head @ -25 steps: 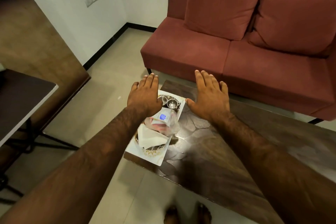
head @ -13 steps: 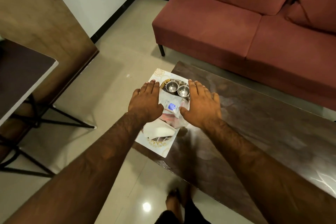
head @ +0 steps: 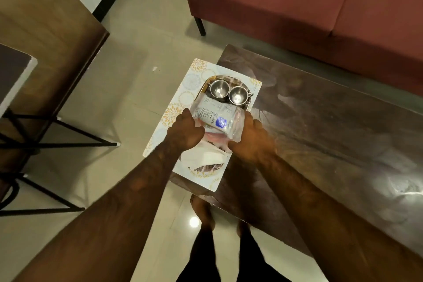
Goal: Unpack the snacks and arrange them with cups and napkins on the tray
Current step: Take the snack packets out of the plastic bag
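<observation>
A clear plastic snack packet point(head: 215, 117) with a white label and a blue patch lies across the middle of the tray point(head: 204, 86). My left hand point(head: 184, 133) grips its left edge and my right hand point(head: 250, 135) grips its right edge. Two steel cups point(head: 229, 94) stand side by side at the tray's far end. White napkins point(head: 203, 158) lie at the near end, partly under my wrists. The tray rests on a white patterned mat point(head: 190, 89) at the left end of the dark coffee table point(head: 332, 126).
A red sofa point(head: 309, 7) stands just beyond the table. A dark desk on black metal legs point(head: 45, 144) is at the left, beside a wooden panel point(head: 45, 20). My bare feet point(head: 203, 210) stand on the tiled floor by the table's corner.
Both hands came down from hovering flat above the tray and closed on the two sides of the snack packet. My view tilted downward and moved closer.
</observation>
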Available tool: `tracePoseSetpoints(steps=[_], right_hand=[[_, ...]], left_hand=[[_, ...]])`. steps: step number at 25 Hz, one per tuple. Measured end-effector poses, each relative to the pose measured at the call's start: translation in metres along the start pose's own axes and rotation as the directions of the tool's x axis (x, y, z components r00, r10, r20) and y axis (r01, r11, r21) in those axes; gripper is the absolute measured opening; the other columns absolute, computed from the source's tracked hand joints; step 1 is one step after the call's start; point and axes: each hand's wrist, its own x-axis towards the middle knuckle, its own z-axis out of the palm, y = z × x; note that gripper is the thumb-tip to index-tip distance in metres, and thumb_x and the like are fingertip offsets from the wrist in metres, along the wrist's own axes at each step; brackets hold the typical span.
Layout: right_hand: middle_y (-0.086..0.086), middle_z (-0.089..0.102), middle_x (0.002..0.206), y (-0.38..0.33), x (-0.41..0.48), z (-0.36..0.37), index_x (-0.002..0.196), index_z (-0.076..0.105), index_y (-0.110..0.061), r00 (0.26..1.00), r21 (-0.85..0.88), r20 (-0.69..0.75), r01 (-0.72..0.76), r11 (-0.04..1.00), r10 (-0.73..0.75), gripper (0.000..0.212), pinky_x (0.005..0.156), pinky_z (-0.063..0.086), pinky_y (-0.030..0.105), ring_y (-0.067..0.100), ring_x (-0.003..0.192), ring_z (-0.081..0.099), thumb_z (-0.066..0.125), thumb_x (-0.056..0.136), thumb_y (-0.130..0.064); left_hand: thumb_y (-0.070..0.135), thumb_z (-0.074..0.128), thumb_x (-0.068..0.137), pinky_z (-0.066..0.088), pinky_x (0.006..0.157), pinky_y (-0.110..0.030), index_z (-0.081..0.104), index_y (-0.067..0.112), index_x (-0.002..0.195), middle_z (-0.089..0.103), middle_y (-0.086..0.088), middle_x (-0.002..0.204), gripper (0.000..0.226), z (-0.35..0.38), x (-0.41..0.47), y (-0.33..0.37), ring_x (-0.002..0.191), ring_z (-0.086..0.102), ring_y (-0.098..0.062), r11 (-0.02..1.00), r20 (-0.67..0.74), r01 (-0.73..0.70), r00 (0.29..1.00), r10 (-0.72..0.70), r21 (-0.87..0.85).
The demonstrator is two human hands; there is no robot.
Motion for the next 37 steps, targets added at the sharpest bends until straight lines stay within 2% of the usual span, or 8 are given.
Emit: tracePoseSetpoints(steps=[7,13,17,20,24,30,34,37], right_hand=[[0.008,0.064,0.136,0.008,0.039,0.043,0.155,0.036,-0.013,0.954,0.498,0.085,-0.290,0.817,0.287,0.082,0.099,0.062,0.050,0.032,0.123,0.068,0.081,0.086,-0.016],[0.004,0.078,0.113,-0.001,0.046,0.033,0.135,0.067,-0.005,0.946,0.773,0.080,-0.258,0.580,0.315,0.048,0.058,0.059,0.016,0.015,0.086,0.075,0.081,0.090,-0.006],[0.019,0.079,0.122,-0.008,0.035,0.013,0.132,0.067,-0.004,0.928,0.932,0.146,-0.245,0.266,0.343,0.036,0.095,0.066,0.054,0.039,0.111,0.078,0.074,0.098,-0.013],[0.020,0.075,0.129,-0.009,0.032,0.011,0.142,0.058,-0.009,0.912,0.951,0.220,-0.279,0.132,0.347,0.043,0.093,0.063,0.064,0.042,0.113,0.077,0.073,0.102,-0.018],[0.014,0.074,0.120,-0.010,0.033,0.018,0.136,0.053,-0.014,0.905,0.963,0.153,-0.227,0.145,0.398,0.039,0.056,0.065,0.040,0.028,0.086,0.080,0.071,0.104,-0.024],[0.011,0.076,0.098,-0.002,0.035,0.030,0.120,0.053,-0.018,0.887,0.835,0.097,-0.320,0.448,0.452,0.033,0.037,0.051,0.022,0.016,0.055,0.071,0.065,0.105,-0.046],[0.012,0.082,0.092,0.008,0.027,0.029,0.131,0.057,-0.019,0.903,0.731,0.164,-0.382,0.565,0.398,0.047,0.046,0.054,0.024,0.016,0.050,0.070,0.055,0.105,-0.058],[0.010,0.077,0.121,0.009,0.024,0.028,0.141,0.052,-0.018,0.903,0.668,0.164,-0.397,0.629,0.396,0.050,0.074,0.061,0.035,0.024,0.088,0.075,0.054,0.106,-0.055]], left_hand=[[0.013,0.059,0.088,0.050,0.101,-0.053,0.036,0.006,0.138,0.059,-0.018,0.131,0.055,0.012,0.046,-0.025,0.118,0.059,-0.040,0.990,0.061,0.104,0.993,-0.099,-0.092],[0.014,0.070,0.084,0.050,0.085,-0.032,0.042,0.017,0.141,0.062,-0.005,0.120,0.064,0.008,0.060,-0.020,0.103,0.060,-0.023,0.904,-0.027,0.062,0.996,-0.081,-0.423],[0.017,0.076,0.080,0.057,0.067,-0.032,0.049,0.023,0.135,0.063,-0.003,0.116,0.062,-0.012,0.055,-0.010,0.096,0.066,-0.018,0.637,0.039,0.130,0.987,-0.156,-0.759],[0.022,0.071,0.079,0.062,0.067,-0.042,0.062,0.014,0.122,0.067,-0.015,0.117,0.045,-0.023,0.046,-0.016,0.093,0.073,-0.029,0.406,0.280,0.311,0.950,-0.135,-0.859],[0.026,0.072,0.082,0.061,0.081,-0.044,0.066,0.008,0.111,0.068,-0.017,0.102,0.035,-0.024,0.033,-0.026,0.090,0.071,-0.033,0.267,0.514,0.505,0.857,-0.039,-0.821],[0.000,0.072,0.082,0.059,0.089,-0.053,0.066,0.011,0.105,0.069,-0.014,0.108,0.026,0.004,0.019,-0.010,0.105,0.069,-0.032,0.167,0.376,0.356,0.921,0.103,-0.919],[0.007,0.071,0.087,0.061,0.085,-0.050,0.067,0.009,0.114,0.075,-0.013,0.101,0.028,0.010,0.015,-0.001,0.091,0.075,-0.029,0.299,0.355,0.324,0.933,0.055,-0.898],[0.012,0.070,0.088,0.060,0.089,-0.053,0.068,0.010,0.114,0.075,-0.014,0.102,0.026,0.010,0.010,0.006,0.092,0.074,-0.029,0.300,0.369,0.344,0.929,0.029,-0.890]])
